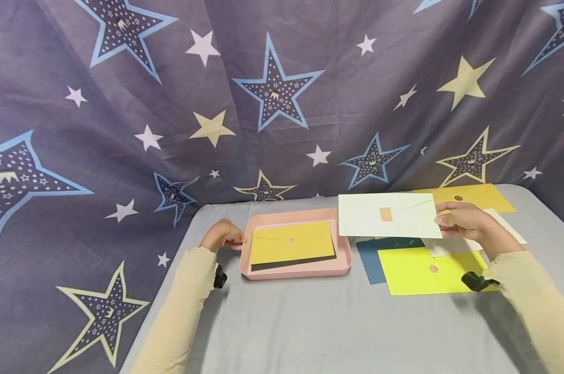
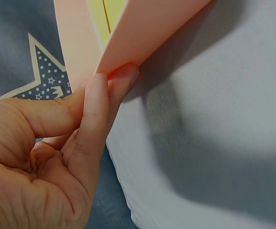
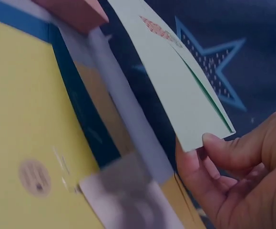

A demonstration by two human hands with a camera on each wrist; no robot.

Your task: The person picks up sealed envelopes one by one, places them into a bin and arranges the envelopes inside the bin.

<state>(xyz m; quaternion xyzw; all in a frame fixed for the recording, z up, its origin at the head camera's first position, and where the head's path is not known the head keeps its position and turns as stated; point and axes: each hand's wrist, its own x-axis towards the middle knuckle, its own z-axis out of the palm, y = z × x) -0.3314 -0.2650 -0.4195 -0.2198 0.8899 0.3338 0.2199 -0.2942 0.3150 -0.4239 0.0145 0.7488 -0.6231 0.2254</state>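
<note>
Pale green envelope: (image 1: 375, 217) held up off the table, over the back of the loose envelopes, left end overlapping the tray's right back corner in the head view; patterned sticker mid-face.
Right hand: (image 1: 466, 223) thumb and fingers clamped on the envelope's right short end.
Handling: likely light, thin card-like paper; stiff enough to stay fairly flat from one end, though the right wrist view shows a slight bow. Should bend or crease if squeezed hard; probably not very slippery. Best hold: short end or corner, gentle pinch, off the sticker.
Pink tray: (image 1: 296, 272) on the table, left of the envelope; looks like thin rigid plastic.
Left hand: (image 1: 223, 235) thumb and fingers pinched together on the tray's left rim.
Tray contents: yellow envelope (image 1: 291, 244) on top of a black one (image 1: 293, 262), dark edge showing at front.
Loose envelopes: bright yellow (image 1: 431, 275), blue (image 1: 370, 259), white (image 1: 450, 246), mustard (image 1: 473, 197), overlapping on the right.
Table: (image 1: 310, 322) grey cloth cover.
Backdrop: (image 1: 263, 156) star-print curtain behind.
</note>
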